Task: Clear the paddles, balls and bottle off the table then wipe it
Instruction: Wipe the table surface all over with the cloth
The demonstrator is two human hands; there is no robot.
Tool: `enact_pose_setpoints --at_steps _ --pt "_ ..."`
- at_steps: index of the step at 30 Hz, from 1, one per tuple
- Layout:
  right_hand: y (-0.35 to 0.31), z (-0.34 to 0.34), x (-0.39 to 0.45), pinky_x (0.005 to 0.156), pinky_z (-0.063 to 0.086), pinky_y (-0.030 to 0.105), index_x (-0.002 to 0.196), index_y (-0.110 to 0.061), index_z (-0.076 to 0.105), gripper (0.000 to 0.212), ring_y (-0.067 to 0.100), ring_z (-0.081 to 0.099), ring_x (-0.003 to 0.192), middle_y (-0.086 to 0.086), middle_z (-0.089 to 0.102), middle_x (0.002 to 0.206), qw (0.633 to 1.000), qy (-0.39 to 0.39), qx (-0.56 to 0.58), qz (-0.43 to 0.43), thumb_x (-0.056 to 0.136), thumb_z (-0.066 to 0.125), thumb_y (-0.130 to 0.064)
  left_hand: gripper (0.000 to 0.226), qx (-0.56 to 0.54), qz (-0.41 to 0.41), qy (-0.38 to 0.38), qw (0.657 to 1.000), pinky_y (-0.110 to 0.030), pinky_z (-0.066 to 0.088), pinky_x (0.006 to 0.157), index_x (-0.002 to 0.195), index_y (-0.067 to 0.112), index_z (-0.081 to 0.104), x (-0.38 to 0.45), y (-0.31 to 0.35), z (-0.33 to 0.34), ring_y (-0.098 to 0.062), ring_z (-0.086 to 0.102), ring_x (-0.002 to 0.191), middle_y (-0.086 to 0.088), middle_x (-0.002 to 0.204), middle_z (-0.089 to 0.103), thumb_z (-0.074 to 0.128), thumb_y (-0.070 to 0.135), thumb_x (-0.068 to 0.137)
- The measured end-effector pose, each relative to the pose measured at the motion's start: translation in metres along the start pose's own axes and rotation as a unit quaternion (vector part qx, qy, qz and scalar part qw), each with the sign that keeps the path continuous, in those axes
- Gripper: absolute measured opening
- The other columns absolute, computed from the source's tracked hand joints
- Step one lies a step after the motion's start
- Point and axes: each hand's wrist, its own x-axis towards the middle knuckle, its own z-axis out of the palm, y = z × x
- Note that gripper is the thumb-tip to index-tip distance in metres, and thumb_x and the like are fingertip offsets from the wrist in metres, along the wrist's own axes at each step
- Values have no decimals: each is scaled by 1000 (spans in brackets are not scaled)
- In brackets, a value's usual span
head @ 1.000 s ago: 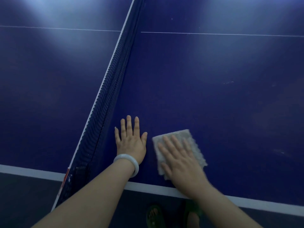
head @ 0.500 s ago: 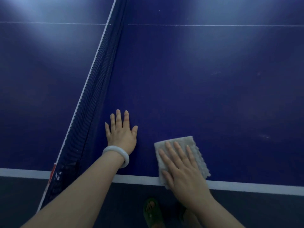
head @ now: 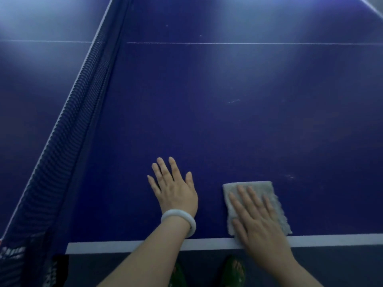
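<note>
A person is leaning over a dark blue table (head: 228,125), seen from above. The right hand (head: 256,219) is pressing flat, fingers straight and spread, on a folded grey cloth (head: 267,189) lying just inside the white line along the table's near edge. The left hand (head: 174,189) is resting flat on the bare surface beside it, fingers straight, holding nothing, with a white bangle (head: 179,221) circling its wrist. A dark net (head: 68,129) is running diagonally at the left. Green sandals (head: 235,270) are showing below on the floor.
</note>
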Motion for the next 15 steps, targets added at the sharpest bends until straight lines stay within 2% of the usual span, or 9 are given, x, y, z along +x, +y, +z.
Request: enact_pose_setpoints --at_steps 3,5,6,8,10,11,12,14,15 --pt "33 -8 2 121 7 47 156 -23 14 61 18 1 152 0 6 164 990 -6 33 140 99 13 -46 70 36 -10 25 999 -52 -7 120 151 16 -20 -2 2 6 -29 -20 148 -12 160 -23 -1 52 94" --pt "26 -10 8 120 9 49 156 -20 15 62 23 6 151 4 8 164 986 2 35 161 100 8 -46 70 48 -14 38 998 -52 -5 121 151 15 -20 -1 4 9 -30 -18 148 -13 160 -21 -1 52 94" --pt "17 -9 10 118 12 50 155 -18 18 62 26 10 151 6 12 163 991 1 38 131 101 8 -45 70 54 -15 42 998 -52 -5 121 152 15 -19 -1 4 10 -30 -17 149 -13 161 -19 0 52 94" --pt "7 -2 11 116 16 51 155 -19 23 59 27 15 150 6 16 163 1000 0 31 -2 102 16 -45 70 68 -19 47 996 -52 -4 121 152 15 -17 -2 6 11 -30 -15 149 -13 161 -16 -2 51 94" --pt "23 -4 24 116 16 50 155 -24 23 58 23 14 151 2 16 164 992 -19 11 -127 101 28 -45 71 82 -26 49 995 -52 -3 121 152 14 -17 -2 7 11 -30 -14 149 -13 162 -15 -9 50 91" --pt "38 -7 34 118 13 49 155 -25 21 59 20 10 151 1 14 164 989 -26 -7 -144 101 27 -45 71 89 -29 49 994 -52 -2 121 152 15 -17 -2 8 11 -30 -14 150 -13 162 -16 -12 49 90" --pt "56 -9 44 119 8 48 156 -26 14 59 18 2 152 0 10 164 992 -27 -18 -123 101 22 -47 72 93 -31 50 994 -51 -2 121 152 15 -18 -2 9 11 -29 -14 150 -13 162 -16 -14 49 89" --pt "86 -15 61 122 -4 45 155 -28 -4 61 14 -16 150 -2 -5 164 999 -30 7 26 98 4 -50 71 94 -34 52 994 -51 -3 121 152 15 -19 -2 10 11 -29 -15 149 -13 161 -17 -14 48 88" --pt "92 -18 65 122 -5 45 154 -27 -7 63 15 -18 149 -1 -9 164 995 -22 25 94 96 -1 -50 71 94 -35 53 994 -50 -4 121 152 15 -19 -2 11 11 -28 -16 149 -12 161 -18 -14 48 89"
